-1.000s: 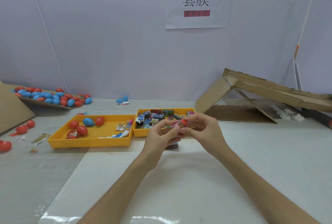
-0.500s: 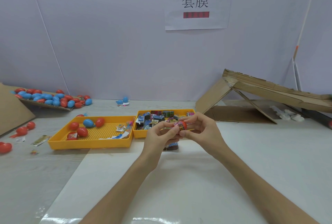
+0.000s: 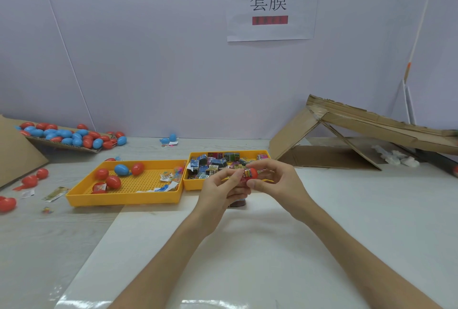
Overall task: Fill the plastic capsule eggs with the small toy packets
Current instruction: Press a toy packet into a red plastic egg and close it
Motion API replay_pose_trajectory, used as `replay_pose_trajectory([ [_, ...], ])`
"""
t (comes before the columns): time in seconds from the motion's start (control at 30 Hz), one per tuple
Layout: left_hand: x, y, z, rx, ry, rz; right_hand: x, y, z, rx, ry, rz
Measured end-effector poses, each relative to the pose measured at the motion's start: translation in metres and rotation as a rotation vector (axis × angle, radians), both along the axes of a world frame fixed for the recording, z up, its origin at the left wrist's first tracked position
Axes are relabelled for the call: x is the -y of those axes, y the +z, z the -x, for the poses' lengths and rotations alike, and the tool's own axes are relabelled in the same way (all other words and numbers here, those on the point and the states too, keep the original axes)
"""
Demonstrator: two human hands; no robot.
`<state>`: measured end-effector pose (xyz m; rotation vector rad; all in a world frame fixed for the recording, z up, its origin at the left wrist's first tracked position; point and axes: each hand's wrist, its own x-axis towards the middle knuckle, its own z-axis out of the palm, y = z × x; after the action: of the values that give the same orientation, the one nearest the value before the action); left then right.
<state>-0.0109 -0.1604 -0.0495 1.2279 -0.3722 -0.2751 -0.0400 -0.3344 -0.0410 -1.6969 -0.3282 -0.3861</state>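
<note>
White desk point(image 3: 334, 222) stretches under me; above its middle I pinch a red capsule egg point(image 3: 253, 171) and a toy packet point(image 3: 246, 175) between left hand point(image 3: 218, 192) and right hand point(image 3: 278, 182), both gripping, just before the packet tray point(image 3: 193, 184); the egg tray point(image 3: 124, 201) lies to its left.

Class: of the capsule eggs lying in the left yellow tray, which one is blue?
The blue egg near the tray's far edge, lying between two red eggs; every other egg in that left yellow tray is red.

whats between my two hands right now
A red capsule egg with a toy packet against it, pinched by the left hand and right hand; head view.
</note>
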Motion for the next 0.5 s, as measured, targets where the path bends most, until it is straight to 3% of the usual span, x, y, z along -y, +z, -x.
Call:
replay_pose_trajectory([
  [0.5, 0.0008, -0.0019, -0.0007, 0.002, 0.004, -0.025, 0.0013, 0.0008, -0.0009, -0.025, -0.021, -0.028],
])
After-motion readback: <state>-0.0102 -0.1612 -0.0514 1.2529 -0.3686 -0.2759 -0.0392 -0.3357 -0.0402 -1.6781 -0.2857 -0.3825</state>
